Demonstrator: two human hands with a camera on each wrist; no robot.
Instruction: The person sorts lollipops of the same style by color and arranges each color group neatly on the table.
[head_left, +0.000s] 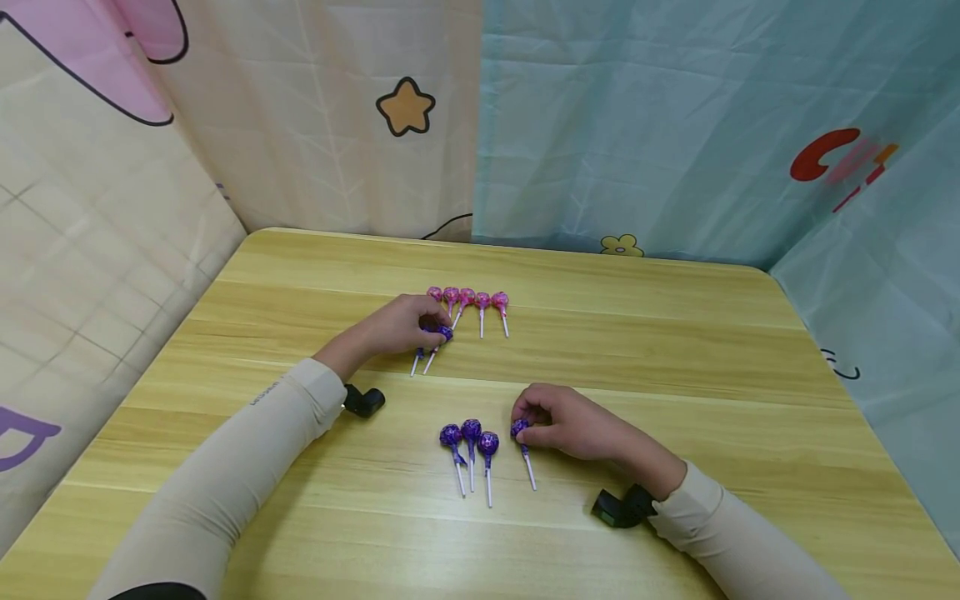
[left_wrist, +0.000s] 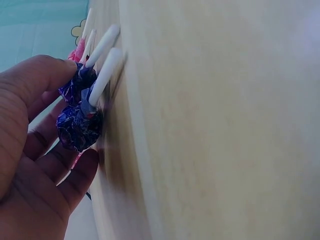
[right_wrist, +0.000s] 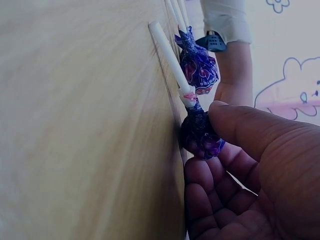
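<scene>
My left hand [head_left: 401, 325] is at two purple-wrapped lollipops in front of the pink row. Its thumb and fingers pinch one purple lollipop [left_wrist: 77, 87], and the other purple lollipop [left_wrist: 77, 127] lies against the fingers. Both white sticks point toward the near side of the table. Nearer to me, my right hand [head_left: 573, 425] pinches the head of a single purple lollipop [right_wrist: 200, 132] between thumb and fingers, its stick slanting down to the tabletop. Left of that hand lie three more purple lollipops [head_left: 488, 444], side by side with their sticks toward me.
Several pink lollipops [head_left: 483, 300] form a row beyond the left hand, which partly covers the leftmost ones. Everything lies on a wooden table [head_left: 675, 350]. Printed curtains [head_left: 637, 125] stand behind and beside it. A black device [head_left: 622, 507] sits at the right wrist.
</scene>
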